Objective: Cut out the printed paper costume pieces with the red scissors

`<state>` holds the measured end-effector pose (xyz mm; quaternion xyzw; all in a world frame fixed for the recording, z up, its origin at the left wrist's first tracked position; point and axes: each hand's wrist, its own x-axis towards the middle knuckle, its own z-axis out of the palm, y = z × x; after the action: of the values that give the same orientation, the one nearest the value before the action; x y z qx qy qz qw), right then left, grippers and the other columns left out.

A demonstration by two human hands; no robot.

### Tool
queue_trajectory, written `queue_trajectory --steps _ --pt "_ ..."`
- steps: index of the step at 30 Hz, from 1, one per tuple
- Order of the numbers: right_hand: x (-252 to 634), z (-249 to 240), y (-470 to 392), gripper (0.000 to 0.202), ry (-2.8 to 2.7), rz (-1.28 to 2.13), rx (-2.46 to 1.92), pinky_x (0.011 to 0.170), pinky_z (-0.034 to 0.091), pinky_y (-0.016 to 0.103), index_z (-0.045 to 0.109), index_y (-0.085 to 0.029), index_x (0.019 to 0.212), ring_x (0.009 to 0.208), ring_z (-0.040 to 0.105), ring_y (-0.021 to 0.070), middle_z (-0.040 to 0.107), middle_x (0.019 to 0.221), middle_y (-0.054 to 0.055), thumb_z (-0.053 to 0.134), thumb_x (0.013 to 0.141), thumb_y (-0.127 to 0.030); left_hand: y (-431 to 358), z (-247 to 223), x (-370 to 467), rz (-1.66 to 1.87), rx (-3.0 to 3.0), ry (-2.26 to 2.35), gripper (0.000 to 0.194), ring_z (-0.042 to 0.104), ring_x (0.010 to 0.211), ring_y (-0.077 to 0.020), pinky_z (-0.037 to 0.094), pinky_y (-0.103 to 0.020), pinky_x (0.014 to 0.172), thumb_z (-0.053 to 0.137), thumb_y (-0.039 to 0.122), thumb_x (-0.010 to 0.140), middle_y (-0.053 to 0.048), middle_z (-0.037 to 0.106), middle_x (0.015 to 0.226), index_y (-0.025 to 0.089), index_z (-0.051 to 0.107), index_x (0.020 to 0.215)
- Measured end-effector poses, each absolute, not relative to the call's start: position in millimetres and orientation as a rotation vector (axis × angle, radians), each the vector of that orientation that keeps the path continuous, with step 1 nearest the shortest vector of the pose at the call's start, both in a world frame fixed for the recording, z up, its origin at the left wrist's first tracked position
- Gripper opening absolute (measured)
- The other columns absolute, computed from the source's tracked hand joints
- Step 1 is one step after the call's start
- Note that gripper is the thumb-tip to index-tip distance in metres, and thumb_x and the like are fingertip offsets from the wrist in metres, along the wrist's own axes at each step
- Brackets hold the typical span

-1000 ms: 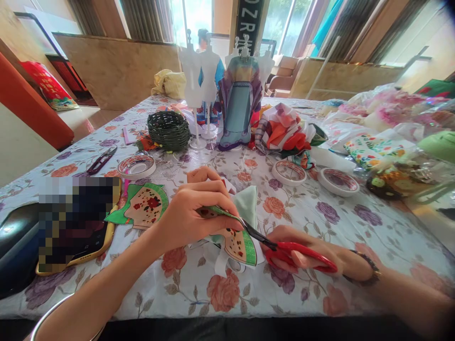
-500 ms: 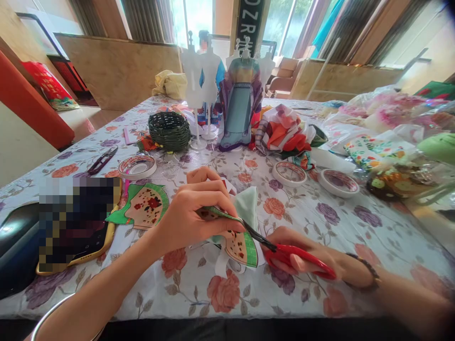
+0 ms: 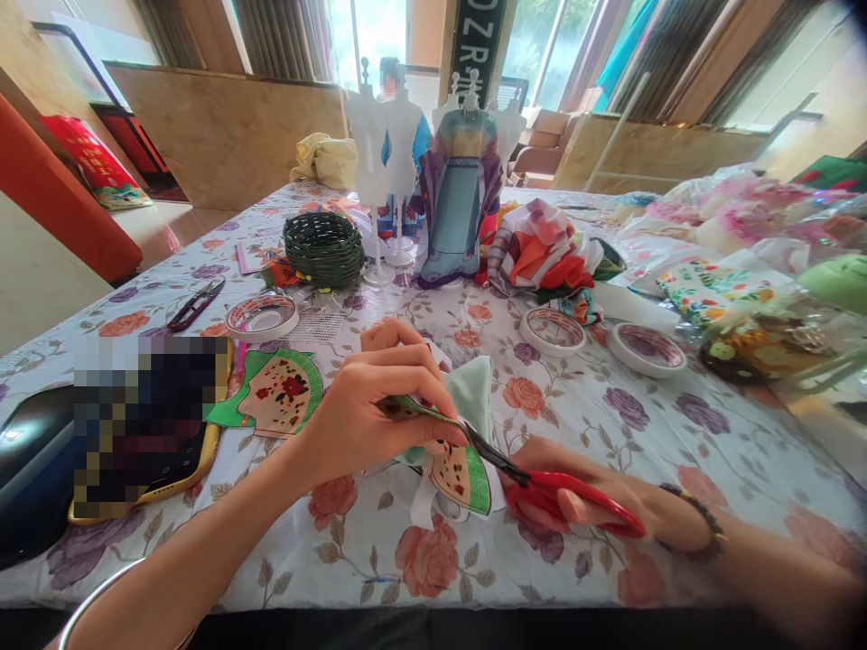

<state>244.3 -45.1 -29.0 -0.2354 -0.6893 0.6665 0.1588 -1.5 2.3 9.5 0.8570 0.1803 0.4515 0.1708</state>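
Apparently trimming is under way: scissors (image 3: 542,481) meet the folded edge of the watermelon-print cloth (image 3: 457,477), which sits low over the counter (image 3: 542,582) in front of you. Your left hand (image 3: 383,402) pinches that edge between thumb and fingers; your right hand (image 3: 602,477) keeps its grip around the red handles, dark blades close together. How much is left uncut, you cannot tell; your left hand hides much of it. One similar piece (image 3: 288,388) lies to the left, outline shaped, likely cut out. Cloth in hand: green rim, pinkish middle, dark spots, bent rather than flat; pale green cloth (image 3: 475,388) just behind.
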Motion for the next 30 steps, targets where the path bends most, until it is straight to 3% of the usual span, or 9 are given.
queue_trajectory --steps 7,30 --pt "241.3 -23.3 -49.3 0.062 -1.958 1.896 -0.699 0.046 0.024 0.023 0.039 -0.018 0.061 0.051 0.031 0.0065 0.037 0.056 -0.005 0.045 0.083 -0.076 2.2 9.8 -0.5 1.297 2.422 0.506 0.021 0.054 0.079 -0.0169 0.040 -0.037 0.078 0.075 0.038 0.078 0.002 0.066 0.066 0.021 0.067 0.069" --pt "236.0 -9.7 -61.0 0.061 -1.920 1.848 -0.866 0.049 0.022 0.024 0.036 -0.019 0.060 0.053 0.028 0.0080 0.033 0.056 -0.005 0.040 0.087 -0.074 2.9 9.8 0.8 1.296 2.412 0.479 0.022 0.054 0.077 -0.0164 0.042 -0.037 0.078 0.074 0.039 0.078 0.001 0.066 0.065 0.021 0.067 0.068"
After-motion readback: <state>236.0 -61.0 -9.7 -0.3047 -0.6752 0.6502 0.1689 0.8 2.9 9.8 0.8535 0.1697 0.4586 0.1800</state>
